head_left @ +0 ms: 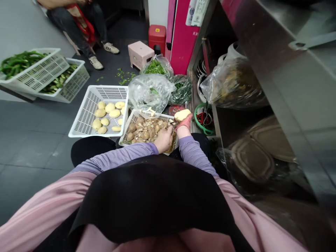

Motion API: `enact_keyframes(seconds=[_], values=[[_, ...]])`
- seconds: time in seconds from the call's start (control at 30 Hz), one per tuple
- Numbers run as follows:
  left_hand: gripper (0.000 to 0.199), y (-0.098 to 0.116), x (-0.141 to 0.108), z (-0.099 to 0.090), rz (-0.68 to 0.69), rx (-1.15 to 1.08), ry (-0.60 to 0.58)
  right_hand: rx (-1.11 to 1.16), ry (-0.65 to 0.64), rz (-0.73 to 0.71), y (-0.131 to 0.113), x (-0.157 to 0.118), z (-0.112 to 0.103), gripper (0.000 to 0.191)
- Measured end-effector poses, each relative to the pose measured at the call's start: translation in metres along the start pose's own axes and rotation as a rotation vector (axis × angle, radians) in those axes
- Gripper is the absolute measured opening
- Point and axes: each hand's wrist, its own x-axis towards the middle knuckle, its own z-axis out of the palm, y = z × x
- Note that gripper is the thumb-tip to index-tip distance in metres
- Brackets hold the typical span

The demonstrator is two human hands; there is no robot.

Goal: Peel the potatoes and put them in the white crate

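Over the right side of a low white basket (123, 139), my right hand (185, 125) is closed round a peeled, pale yellow potato (182, 114). Something reddish, like a glove, covers part of that hand. My left hand (163, 140) is just beside it, fingers wrapped round a small dark tool that looks like a peeler (173, 122); most of it is hidden by the fingers. Below both hands, unpeeled brown potatoes (145, 135) and loose peelings (150, 123) fill the basket. Several peeled potatoes (100, 112) lie in a larger white basket (78, 120) to the left.
Plastic bags of greens (151, 91) lie behind the baskets. A green basket (207, 132) with red-handled scissors stands at right, near a steel counter (265, 24). Crates of green vegetables (43, 75), a pink stool (140, 52) and a seated person (78, 28) are farther back.
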Motion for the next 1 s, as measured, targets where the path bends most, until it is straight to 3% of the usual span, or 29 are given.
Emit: enact_keyframes(seconds=[0.07,0.1,0.27,0.43,0.6,0.7,0.8,0.9,0.97,1.0], values=[[0.061,-0.006,-0.003,-0.005,0.008,-0.041,0.016,0.055,0.096,0.024,-0.007,-0.004,0.004,0.058],[0.061,-0.01,-0.001,-0.012,0.007,-0.066,0.047,0.087,0.074,0.05,-0.01,-0.009,0.006,0.057],[0.062,-0.033,0.027,-0.061,-0.013,-0.092,0.247,0.185,-0.269,0.19,-0.024,-0.039,0.015,0.05],[0.061,-0.028,0.05,-0.1,0.072,0.013,0.152,0.057,-0.36,0.29,-0.02,-0.053,0.014,0.063],[0.06,-0.001,0.068,-0.125,0.113,0.107,0.045,-0.066,-0.364,0.233,-0.011,-0.055,0.014,0.05],[0.056,0.008,0.061,-0.117,0.086,0.15,0.001,-0.063,-0.353,0.19,-0.007,-0.055,0.015,0.045],[0.059,0.007,0.024,-0.088,0.033,0.18,0.028,-0.038,-0.31,0.174,-0.007,-0.048,0.016,0.044],[0.057,-0.002,-0.015,-0.065,0.052,0.187,-0.111,0.017,-0.214,0.119,-0.015,-0.035,0.017,0.044],[0.055,-0.006,-0.018,-0.067,0.054,0.186,-0.136,0.007,-0.221,0.084,-0.022,-0.028,0.016,0.043],[0.056,-0.006,-0.011,-0.074,0.053,0.18,-0.091,-0.025,-0.253,0.081,-0.024,-0.026,0.015,0.042]])
